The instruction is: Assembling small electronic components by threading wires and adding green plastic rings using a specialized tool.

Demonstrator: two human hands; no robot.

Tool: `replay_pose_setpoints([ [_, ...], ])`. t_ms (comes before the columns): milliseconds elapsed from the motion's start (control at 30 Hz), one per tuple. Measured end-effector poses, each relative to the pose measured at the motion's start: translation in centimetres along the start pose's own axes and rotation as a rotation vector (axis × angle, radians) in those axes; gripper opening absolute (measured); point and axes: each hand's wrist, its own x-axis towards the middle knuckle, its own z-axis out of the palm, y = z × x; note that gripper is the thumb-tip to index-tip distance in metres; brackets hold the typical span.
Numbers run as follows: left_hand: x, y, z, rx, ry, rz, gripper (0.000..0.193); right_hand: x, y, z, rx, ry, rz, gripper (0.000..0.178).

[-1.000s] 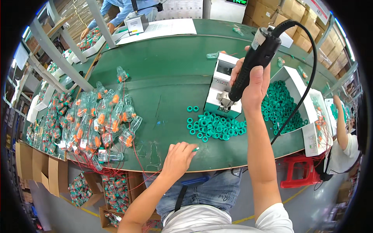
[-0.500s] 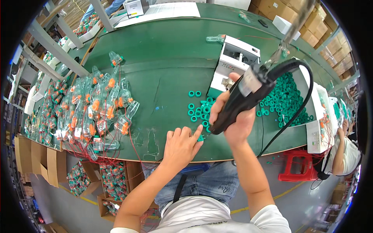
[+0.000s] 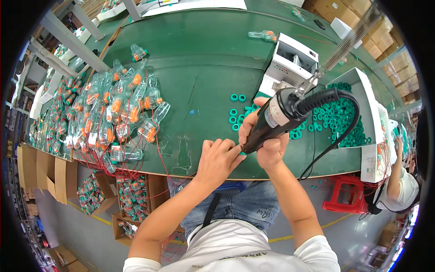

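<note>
My right hand (image 3: 271,154) is wrapped round a black electric screwdriver (image 3: 277,115), which hangs tilted from a coiled metal spring (image 3: 351,38). Its tip points down toward the fingers of my left hand (image 3: 218,158). Those fingers are pinched round a small green plastic part (image 3: 243,153) at the tip, mostly hidden by the fingers and the tool. Just beyond lie several loose green rings (image 3: 234,112), partly covered by my right hand and the screwdriver.
Clear bottle-shaped pieces with orange insides (image 3: 115,106) and red wires pile up at left. A white machine (image 3: 290,68) stands behind the screwdriver. To the right, a white tray (image 3: 364,90) holds green rings. A red stool (image 3: 344,195) and another person (image 3: 401,186) are at far right.
The screwdriver has come down, its tip now meeting the green part at my left fingertips. My left hand has shifted slightly right and closed round the part. The whole view has shifted a little.
</note>
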Motion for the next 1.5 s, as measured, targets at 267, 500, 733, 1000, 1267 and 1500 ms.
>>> replay_pose_setpoints([
  [267, 0.5, -0.5, 0.8, 0.104, -0.019, 0.155, 0.024, 1.7, -2.7, -0.3, 0.164, 0.036, 0.015, 0.103],
  [500, 0.8, 3.2, -3.3, -0.332, -0.353, -0.052, 0.043, 2.6, -9.5, -3.9, 0.115, 0.13, -0.087, 0.111],
  [733, 17.3, -26.5, -14.0, 0.356, 0.425, -0.199, 0.03, 1.3, -12.8, -7.8, -0.293, 0.273, -0.231, 0.11],
  [1000, 21.9, -40.7, -13.3, 0.656, -0.08, -1.099, 0.065, -0.2, -12.3, -10.8, -0.443, 0.317, -0.214, 0.098],
  [1267, 30.3, -28.2, -10.0, -1.148, 0.198, -0.873, 0.058, 2.3, -10.7, -9.5, -0.593, 0.359, -0.194, 0.094],
  [1500, 26.4, -10.9, -16.1, -1.845, 0.141, -0.55, 0.056, 4.8, -9.6, -7.9, -0.756, 0.561, -0.268, 0.045],
])
